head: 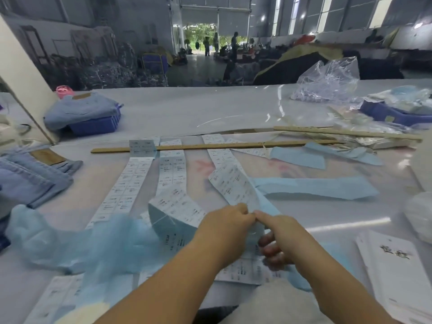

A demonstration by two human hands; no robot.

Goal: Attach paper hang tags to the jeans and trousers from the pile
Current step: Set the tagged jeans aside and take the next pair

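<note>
Pinching one curled label strip (236, 185) at lower centre: left hand (224, 222) and right hand (284, 232), fingertips together on its near end. Print too blurred to read. Strip's long axis runs up and left toward a wooden ruler (210, 146). Blue blur (77, 242) at lower left, hard to identify. White hang tags (395, 270) at lower right, cut off by the frame edge. Folded jeans (30, 178) at left edge. Blue bin (95, 126) at upper left, topped by jeans.
</note>
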